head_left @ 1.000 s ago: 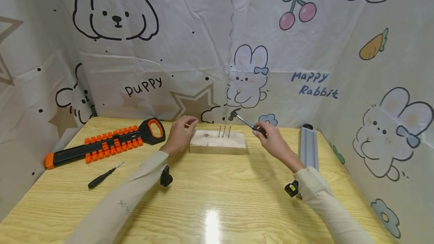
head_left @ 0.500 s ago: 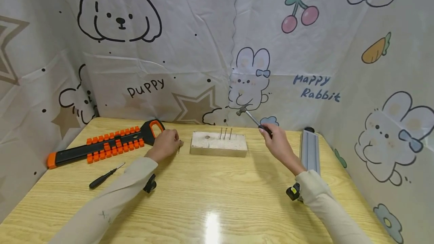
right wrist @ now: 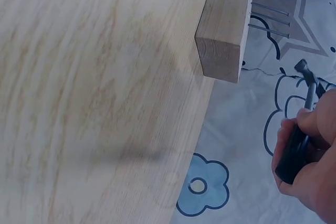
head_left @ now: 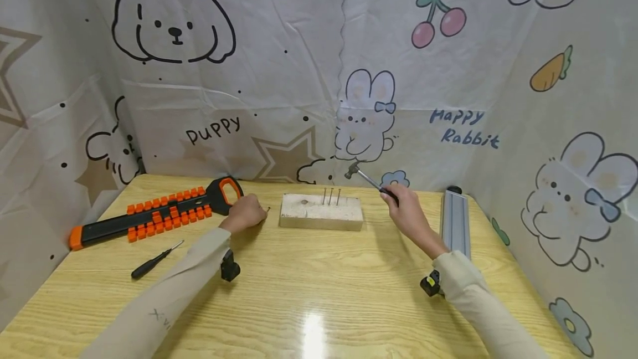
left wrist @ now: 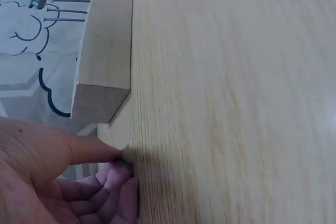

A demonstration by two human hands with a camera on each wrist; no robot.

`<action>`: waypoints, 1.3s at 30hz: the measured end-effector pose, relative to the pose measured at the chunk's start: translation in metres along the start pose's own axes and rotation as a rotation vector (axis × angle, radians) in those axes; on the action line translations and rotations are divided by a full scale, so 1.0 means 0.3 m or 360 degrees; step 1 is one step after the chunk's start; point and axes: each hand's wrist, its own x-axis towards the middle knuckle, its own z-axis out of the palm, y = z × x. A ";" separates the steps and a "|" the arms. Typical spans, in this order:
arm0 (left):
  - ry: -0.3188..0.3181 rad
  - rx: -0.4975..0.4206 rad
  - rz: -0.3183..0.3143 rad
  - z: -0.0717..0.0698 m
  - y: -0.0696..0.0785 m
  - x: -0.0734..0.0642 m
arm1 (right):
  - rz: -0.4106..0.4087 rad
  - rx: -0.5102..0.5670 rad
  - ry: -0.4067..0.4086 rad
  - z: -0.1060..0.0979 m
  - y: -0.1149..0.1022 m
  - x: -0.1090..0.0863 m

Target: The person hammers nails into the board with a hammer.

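Observation:
A pale wooden block [head_left: 321,213] lies at the table's far middle, with three nails [head_left: 331,196] standing upright in its top. My right hand [head_left: 394,195] grips the black handle of a small hammer [head_left: 366,178], whose head hangs above and just right of the nails. My left hand [head_left: 261,214] rests on the table just left of the block. In the left wrist view its thumb and fingers [left wrist: 84,150] pinch a small dark nail [left wrist: 126,162] against the tabletop near the block [left wrist: 105,40]. The right wrist view shows the block [right wrist: 226,24] and the hammer [right wrist: 307,85].
An orange and black tool with a loop handle [head_left: 154,214] lies at the far left, a black screwdriver [head_left: 154,259] in front of it. A grey metal rail [head_left: 454,223] lies along the right edge. Cartoon-printed cloth walls close three sides.
My left hand has drawn back from the block's left end and come down on the table beside it. The right hand has shifted the hammer slightly right, away from the nails.

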 end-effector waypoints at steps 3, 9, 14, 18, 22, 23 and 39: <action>-0.0037 -0.0069 -0.0002 -0.012 -0.003 0.001 | 0.0008 -0.0016 0.0031 -0.001 -0.001 -0.002; 0.0117 -0.0463 -0.0001 -0.042 0.019 -0.012 | 0.0007 -0.0018 0.0056 -0.005 -0.007 -0.005; 0.0426 -0.0745 0.0099 -0.050 0.082 -0.004 | 0.0078 0.0055 0.0043 -0.005 -0.023 -0.010; 0.0463 -0.0976 0.0277 -0.024 0.166 0.012 | 0.0118 0.0150 0.0038 0.005 -0.051 -0.010; 0.0405 -0.1071 0.0424 0.032 0.238 0.028 | 0.0128 0.0190 0.0003 0.012 -0.080 -0.002; 0.0396 -0.1071 0.0449 0.049 0.250 0.035 | 0.0120 0.0194 -0.0004 0.014 -0.086 0.000; 0.0368 -0.0988 0.0695 0.182 0.270 0.097 | 0.0017 0.0201 -0.0037 0.033 -0.107 0.004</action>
